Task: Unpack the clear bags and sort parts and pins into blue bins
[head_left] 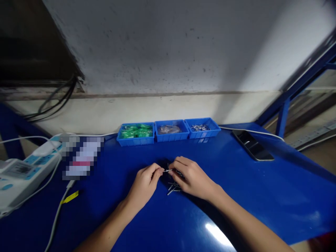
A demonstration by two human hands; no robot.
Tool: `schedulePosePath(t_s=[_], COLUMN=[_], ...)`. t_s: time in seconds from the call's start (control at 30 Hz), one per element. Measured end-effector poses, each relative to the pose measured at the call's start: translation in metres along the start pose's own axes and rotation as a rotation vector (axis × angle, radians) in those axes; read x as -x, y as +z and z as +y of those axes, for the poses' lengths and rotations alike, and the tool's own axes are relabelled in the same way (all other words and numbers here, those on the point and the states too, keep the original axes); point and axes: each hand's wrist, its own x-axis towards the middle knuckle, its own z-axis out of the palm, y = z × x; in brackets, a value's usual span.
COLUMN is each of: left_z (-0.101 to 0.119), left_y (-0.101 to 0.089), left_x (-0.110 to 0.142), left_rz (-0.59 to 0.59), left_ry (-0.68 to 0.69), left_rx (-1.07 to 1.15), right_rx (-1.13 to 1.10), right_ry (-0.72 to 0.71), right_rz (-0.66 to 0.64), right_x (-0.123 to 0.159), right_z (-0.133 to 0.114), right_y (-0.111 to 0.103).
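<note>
My left hand is closed in a pinch on one end of a thin silvery metal pin, which lies roughly level just above the table. At the pin's other end, the thumb and fingers of my right hand close on it too. A slightly thicker spot shows partway along its length. Beneath and beside my right hand lies a loose pile of similar metal pins, partly covered by the fingers. How the pin's ends are shaped is hidden by my fingertips.
Three blue bins stand along the wall: one with green pieces, one with a clear bag, one with metal pins. A phone lies right on the blue table. A power strip and white cable occupy the left.
</note>
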Motion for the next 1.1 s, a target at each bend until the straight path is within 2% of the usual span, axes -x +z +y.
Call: schedulePosePath(t_s=[0.27, 0.47, 0.63, 0.8, 0.93, 1.1], left_z=[0.002, 0.002, 0.002, 0.006, 0.009, 0.007], left_y=[0.001, 0.002, 0.002, 0.003, 0.002, 0.001], left_x=[0.001, 0.003, 0.005, 0.005, 0.006, 0.007], left_rz=[0.096, 0.099, 0.143, 0.121, 0.113, 0.125], left_ry=[0.101, 0.221, 0.25, 0.297, 0.28, 0.22], left_rx=[0.006, -0.084, -0.108, -0.127, -0.092, -0.054], right_rx=[0.017, 0.059, 0.062, 0.045, 0.002, -0.075], right_ry=[0.048, 0.06, 0.067, 0.086, 0.109, 0.031], right_rz=[0.046, 0.034, 0.021, 0.036, 0.034, 0.065], right_x=[0.0, 0.0, 0.0, -0.001, 0.0, 0.001], right_z=[0.002, 0.0, -0.002, -0.004, -0.001, 0.007], right_y=[0.001, 0.003, 0.006, 0.005, -0.001, -0.008])
